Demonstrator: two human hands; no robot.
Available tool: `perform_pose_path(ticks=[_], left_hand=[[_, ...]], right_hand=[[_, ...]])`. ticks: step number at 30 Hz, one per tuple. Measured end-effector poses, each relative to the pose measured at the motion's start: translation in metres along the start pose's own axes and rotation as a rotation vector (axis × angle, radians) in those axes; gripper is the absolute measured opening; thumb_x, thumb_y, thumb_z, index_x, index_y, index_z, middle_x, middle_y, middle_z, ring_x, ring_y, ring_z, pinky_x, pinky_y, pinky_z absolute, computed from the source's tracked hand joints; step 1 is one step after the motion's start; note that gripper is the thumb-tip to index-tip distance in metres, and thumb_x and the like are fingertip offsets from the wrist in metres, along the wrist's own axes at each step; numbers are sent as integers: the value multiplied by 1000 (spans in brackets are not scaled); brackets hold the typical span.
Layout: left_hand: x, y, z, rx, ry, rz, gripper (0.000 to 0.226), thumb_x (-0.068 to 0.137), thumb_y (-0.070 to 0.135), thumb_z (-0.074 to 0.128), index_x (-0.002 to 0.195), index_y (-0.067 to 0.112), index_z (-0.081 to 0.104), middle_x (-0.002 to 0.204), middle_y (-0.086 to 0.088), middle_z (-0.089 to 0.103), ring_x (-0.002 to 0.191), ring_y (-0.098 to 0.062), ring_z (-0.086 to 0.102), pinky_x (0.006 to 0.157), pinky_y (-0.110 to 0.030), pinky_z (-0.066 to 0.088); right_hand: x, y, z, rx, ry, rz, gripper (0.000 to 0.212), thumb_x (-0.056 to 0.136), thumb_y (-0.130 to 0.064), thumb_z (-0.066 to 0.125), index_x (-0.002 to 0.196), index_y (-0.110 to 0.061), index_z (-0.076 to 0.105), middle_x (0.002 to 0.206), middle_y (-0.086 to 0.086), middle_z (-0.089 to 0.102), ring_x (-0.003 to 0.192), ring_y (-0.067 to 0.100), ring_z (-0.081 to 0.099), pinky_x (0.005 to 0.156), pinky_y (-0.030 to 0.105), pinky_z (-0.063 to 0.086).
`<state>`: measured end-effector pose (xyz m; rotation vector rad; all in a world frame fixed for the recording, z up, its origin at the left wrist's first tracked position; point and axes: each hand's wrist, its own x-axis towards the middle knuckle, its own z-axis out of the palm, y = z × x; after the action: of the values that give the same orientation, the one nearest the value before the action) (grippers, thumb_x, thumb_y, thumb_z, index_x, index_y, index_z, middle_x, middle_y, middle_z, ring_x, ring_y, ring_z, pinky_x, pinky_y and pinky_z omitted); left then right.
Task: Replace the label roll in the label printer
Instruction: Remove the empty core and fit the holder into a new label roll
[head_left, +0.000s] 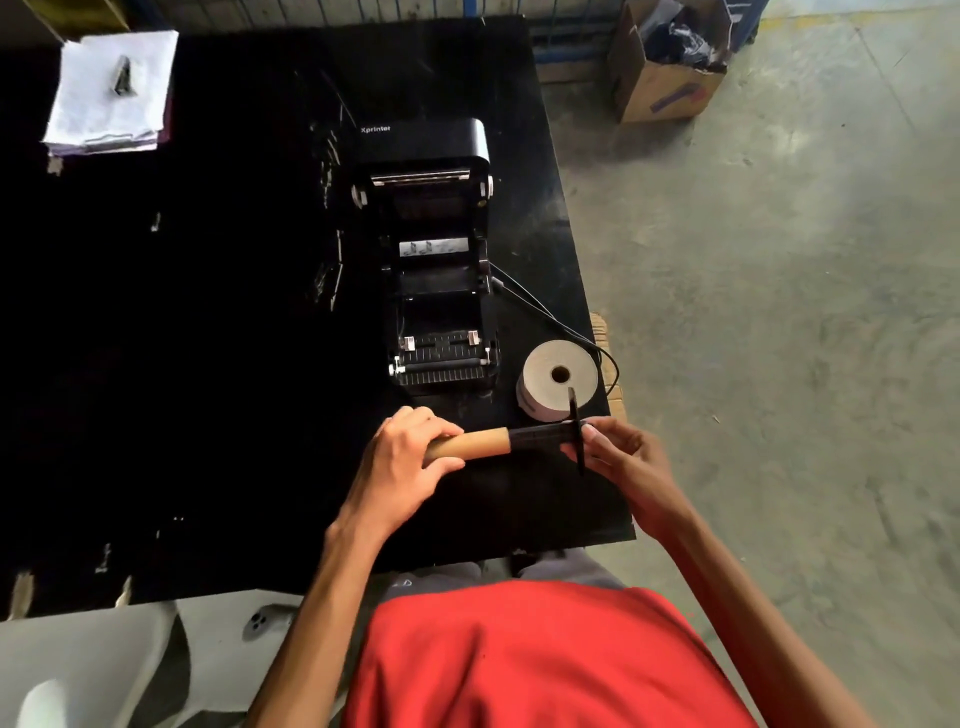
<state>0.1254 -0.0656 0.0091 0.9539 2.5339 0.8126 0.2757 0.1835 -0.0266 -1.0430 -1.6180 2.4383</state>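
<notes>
The black label printer (436, 291) stands on the black table (208, 364) with its lid swung open and its roll bay empty. A full white label roll (545, 384) lies flat just right of the printer's front. My left hand (410, 457) grips an empty brown cardboard core (483, 442). The core sits partly on a black spindle (540, 434) with a flat disc at its right end. My right hand (618, 452) pinches that disc end. Both hands hover above the table's near edge.
A black cable (550, 312) runs from the printer's right side past the roll to the table edge. A stack of white papers (111, 88) lies at the far left corner. A cardboard box (665, 67) sits on the concrete floor to the right.
</notes>
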Motion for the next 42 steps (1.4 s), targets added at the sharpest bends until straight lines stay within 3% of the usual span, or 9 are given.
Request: perform_pose_path(ticks=[3,9,17,22,28,31,34,40,42], left_hand=[[-10,-27,-5,34,28,-98,32,69,13,90,99,14,78,89,1,69,87,-19,59,80,-34,50],[-21,-55,19,62,4,-260,30,69,11,90,96,11,77,88,-1,68,87,-21,60,79,-29,48],[-10,-44,83,87,-146,-268,29,76,22,86,101,13,74,95,-2,67,94,-20,61,82,-34,52],[-8,-43,100,68,-116,-371,33,74,24,88,101,15,72,95,-1,66,91,-20,63,75,-35,54],[-8,-44,95,-16,-94,-372,44,71,25,90,110,17,72,96,0,64,92,-17,62,78,-37,56],[2,-42,84,-89,-34,-352,36,74,15,87,108,14,75,96,-2,66,85,-16,62,78,-36,57],[21,-29,71,-177,39,-320,30,78,10,84,106,16,76,94,1,68,83,-14,65,73,-26,56],[76,13,79,-439,-42,-321,25,92,12,70,116,14,73,110,3,74,98,-7,69,79,-10,54],[91,20,94,-489,-76,-398,29,97,11,63,125,11,70,122,-2,73,107,-10,67,91,-15,53]], right_hand=[[1,3,-23,-25,51,21,24,89,-24,70,106,-8,72,106,18,77,100,29,76,91,34,60],[10,37,-46,-134,175,153,8,97,-11,65,101,-8,72,93,14,79,85,19,78,68,21,61],[45,79,-35,-397,333,245,18,96,-14,69,105,1,73,98,20,75,93,29,71,88,48,61],[49,77,-26,-832,428,150,21,93,-31,71,105,-16,81,100,6,79,81,11,66,76,25,50],[52,60,-30,-885,353,189,28,94,-32,69,113,-14,77,112,10,78,97,20,71,87,34,57],[52,38,-37,-947,379,92,33,91,-30,71,119,-12,70,112,10,76,95,21,71,85,37,59],[55,11,-42,-1027,364,-153,47,84,-36,78,123,-17,61,119,7,66,95,18,65,79,33,57],[86,-39,-31,-1258,-1,-371,110,64,-53,88,152,-25,29,153,2,39,136,25,45,105,46,50],[99,-46,-23,-1364,-121,-365,124,59,-54,90,157,-24,21,159,2,31,142,27,38,112,49,44]])
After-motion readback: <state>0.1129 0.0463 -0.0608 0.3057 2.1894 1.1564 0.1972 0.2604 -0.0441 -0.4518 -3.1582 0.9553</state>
